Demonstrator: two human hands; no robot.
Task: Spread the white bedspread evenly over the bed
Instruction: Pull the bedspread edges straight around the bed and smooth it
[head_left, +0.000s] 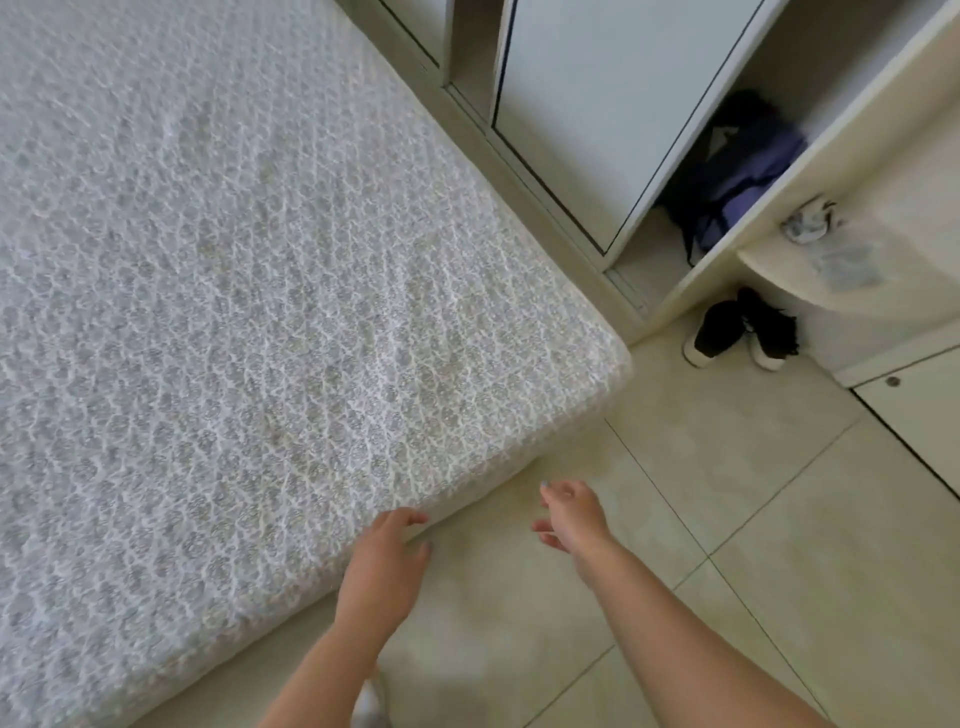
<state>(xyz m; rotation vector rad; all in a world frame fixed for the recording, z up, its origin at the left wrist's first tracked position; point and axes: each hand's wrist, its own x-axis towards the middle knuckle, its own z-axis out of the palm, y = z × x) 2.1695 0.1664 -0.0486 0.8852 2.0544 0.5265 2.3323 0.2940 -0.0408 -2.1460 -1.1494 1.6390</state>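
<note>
Bedspread (234, 270), white and patterned, lies flat over the bed, cut off left and above. Left hand (387, 551) hovers loose-fingered at its near edge, contact unclear; right hand (571, 514) hangs slack over the floor (727, 493). Black shoes (737, 330) sit beyond; a wardrobe door (597, 104) half hides a purple bag (737, 187).

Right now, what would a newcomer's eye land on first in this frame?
The white patterned bedspread fills the left of the view, lying flat to its near corner. Both hands are open low in the middle: the left hand at the bedspread's edge, the right hand over the floor. Two black shoes sit by the wardrobe at right.
</note>
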